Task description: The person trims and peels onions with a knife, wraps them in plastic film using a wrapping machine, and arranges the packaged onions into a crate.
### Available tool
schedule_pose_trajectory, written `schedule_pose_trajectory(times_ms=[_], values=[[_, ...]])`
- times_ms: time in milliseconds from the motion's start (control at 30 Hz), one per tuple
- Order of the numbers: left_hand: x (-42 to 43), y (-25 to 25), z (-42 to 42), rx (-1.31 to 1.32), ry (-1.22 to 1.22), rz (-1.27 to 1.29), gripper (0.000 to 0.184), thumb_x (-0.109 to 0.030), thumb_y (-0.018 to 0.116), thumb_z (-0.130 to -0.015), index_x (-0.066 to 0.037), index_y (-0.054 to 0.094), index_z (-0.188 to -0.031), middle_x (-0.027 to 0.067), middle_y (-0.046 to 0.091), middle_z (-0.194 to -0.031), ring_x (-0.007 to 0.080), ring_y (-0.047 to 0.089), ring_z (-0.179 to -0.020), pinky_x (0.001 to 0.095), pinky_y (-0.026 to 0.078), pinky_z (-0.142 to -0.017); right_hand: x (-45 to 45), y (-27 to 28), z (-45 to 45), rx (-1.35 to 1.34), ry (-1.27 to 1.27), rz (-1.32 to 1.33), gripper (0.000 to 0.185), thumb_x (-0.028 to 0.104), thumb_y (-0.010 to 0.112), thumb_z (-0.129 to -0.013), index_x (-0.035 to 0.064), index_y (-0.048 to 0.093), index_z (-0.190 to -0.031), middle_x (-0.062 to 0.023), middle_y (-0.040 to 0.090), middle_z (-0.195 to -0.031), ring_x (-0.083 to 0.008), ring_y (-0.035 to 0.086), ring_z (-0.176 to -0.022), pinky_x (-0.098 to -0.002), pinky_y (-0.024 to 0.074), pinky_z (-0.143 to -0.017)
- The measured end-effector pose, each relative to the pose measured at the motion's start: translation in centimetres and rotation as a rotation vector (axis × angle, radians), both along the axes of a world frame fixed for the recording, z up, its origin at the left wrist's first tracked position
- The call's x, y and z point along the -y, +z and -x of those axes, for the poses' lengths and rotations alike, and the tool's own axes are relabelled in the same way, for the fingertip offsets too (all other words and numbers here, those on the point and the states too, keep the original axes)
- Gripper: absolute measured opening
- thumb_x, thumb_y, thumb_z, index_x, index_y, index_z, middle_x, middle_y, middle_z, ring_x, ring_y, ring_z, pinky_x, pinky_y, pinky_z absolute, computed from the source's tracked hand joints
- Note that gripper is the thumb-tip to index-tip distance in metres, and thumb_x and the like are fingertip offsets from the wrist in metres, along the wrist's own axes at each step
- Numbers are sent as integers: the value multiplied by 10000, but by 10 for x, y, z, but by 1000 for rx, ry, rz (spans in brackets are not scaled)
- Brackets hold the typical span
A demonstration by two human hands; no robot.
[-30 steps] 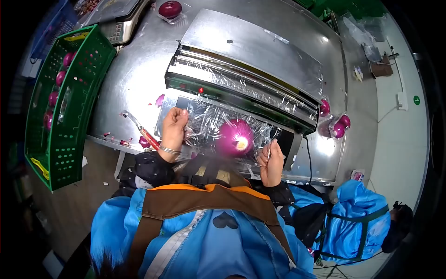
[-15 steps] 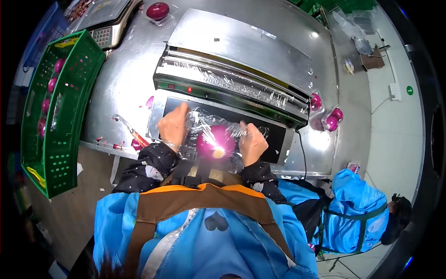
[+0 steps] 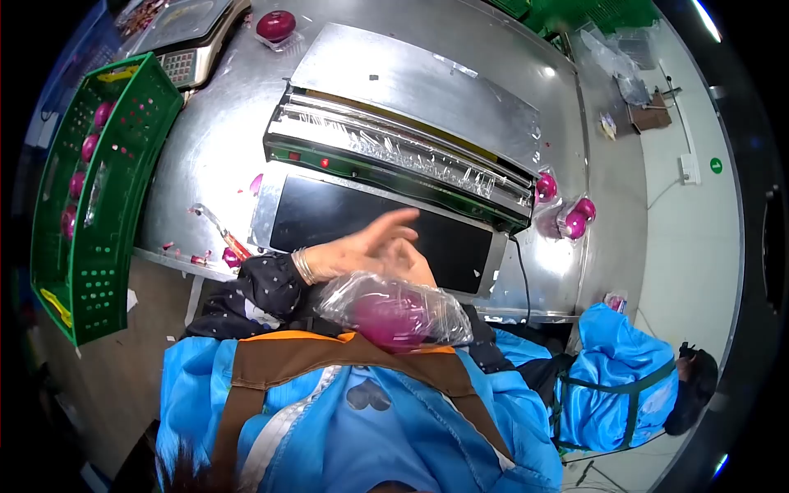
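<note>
A red onion wrapped in clear cling film is held up close to my chest, tilted, its film bunched at the sides. My left hand, with bangles at the wrist, is just beyond the package, its index finger stretched out to the right. The package covers most of my right hand, which appears to hold it from behind and below. Beyond both hands lies the black plate of a film wrapping machine, with a film roll along its top.
A green crate with several red onions stands at the left, near a weighing scale. A red-handled tool lies by the table's front edge. Wrapped onions sit at the right; another onion is at the back. A person in blue is at the right.
The wrapped onion has come off the black plate, toward my chest, and tipped. My left hand has let go of the film and moved right across the plate. My right hand is now mostly hidden.
</note>
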State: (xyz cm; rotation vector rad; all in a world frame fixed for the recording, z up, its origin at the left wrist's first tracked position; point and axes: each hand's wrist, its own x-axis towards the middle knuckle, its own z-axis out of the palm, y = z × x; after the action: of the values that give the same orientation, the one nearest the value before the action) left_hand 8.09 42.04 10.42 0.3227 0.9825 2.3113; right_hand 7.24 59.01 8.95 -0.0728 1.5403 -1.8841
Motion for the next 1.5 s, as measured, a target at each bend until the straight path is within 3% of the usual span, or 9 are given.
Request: schedule_pose_trajectory(times_ms=[33, 133, 233, 300, 433, 633, 933, 1367, 1500], values=[[-7, -4, -10, 70, -45, -150, 926, -328, 676, -805, -112, 66, -1468, 167, 385, -1332, 258, 433, -1211, 380, 336, -1022, -20, 2, 10, 44, 239, -364, 277, 36, 623, -851, 25, 475, -1084, -94, 574, -996, -140, 578, -816, -285, 497, -720], [-5, -4, -16, 212, -318, -347, 637, -195, 446, -940, 25, 114, -1437, 174, 186, -1491, 214, 308, -1334, 352, 256, -1093, -61, 30, 15, -69, 35, -82, 321, 148, 639, -841, 48, 490, -1107, -192, 512, -1163, -205, 540, -1035, -309, 452, -863], [7, -18, -31, 419, -221, -121, 462, -186, 435, -958, 66, 371, -1339, 150, 462, -1341, 198, 481, -1200, 335, 359, -1032, -45, 78, 11, 81, -6, 613, 490, 343, 629, -837, 70, 470, -1212, -253, 440, -1254, -295, 479, -1166, -358, 426, -942], [9, -59, -52, -58, 65, 47, 384, -239, 465, -948, 10, 489, -1240, 113, 546, -1239, 204, 544, -1100, 350, 410, -974, -55, 50, 26, -528, 622, 160, 584, 395, 575, -855, 44, 409, -1292, -250, 441, -1274, -327, 441, -1204, -424, 403, -973], [16, -6, -92, 699, 369, -730, 509, -441, 433, -939, -66, 468, -1282, 86, 473, -1330, 225, 428, -1224, 380, 338, -1021, -40, -7, 8, 401, 49, 399, 523, 385, 453, -916, -13, 450, -1255, -179, 464, -1304, -315, 413, -1233, -470, 309, -1043], [67, 43, -85, 242, 1448, 286, 507, -444, 530, -905, -111, 429, -1273, 47, 473, -1244, 146, 455, -1113, 283, 354, -950, 102, 59, 5, -121, 321, 409, 709, 473, 503, -891, 75, 249, -1419, -127, 322, -1416, -286, 341, -1296, -461, 276, -1072], [436, 145, -244, 401, 1792, 572, 724, -671, 445, -829, -10, 558, -1101, 131, 610, -1060, 204, 606, -962, 399, 495, -860, 289, 60, -57, -88, 948, 380, 643, 223, 666, -818, -17, 349, -1323, -150, 479, -1258, -209, 543, -1033, -326, 440, -887], [582, -136, -346, 1524, 1447, 1494, 735, -612, 354, -886, 46, 608, -1092, 256, 613, -1069, 426, 532, -1086, 455, 386, -942, 385, 30, -70, 134, 591, 122, 270, 139, 595, -850, -20, 538, -1061, -133, 621, -945, -159, 571, -772, -283, 467, -709], [601, -170, -317, 1298, 1399, 1725, 671, -564, 394, -876, 36, 585, -1109, 242, 598, -1085, 406, 531, -1078, 448, 395, -934, 385, 7, -66, 42, 597, 5, 257, 133, 606, -863, 6, 551, -1080, -82, 623, -933, -131, 580, -789, -248, 479, -736]])
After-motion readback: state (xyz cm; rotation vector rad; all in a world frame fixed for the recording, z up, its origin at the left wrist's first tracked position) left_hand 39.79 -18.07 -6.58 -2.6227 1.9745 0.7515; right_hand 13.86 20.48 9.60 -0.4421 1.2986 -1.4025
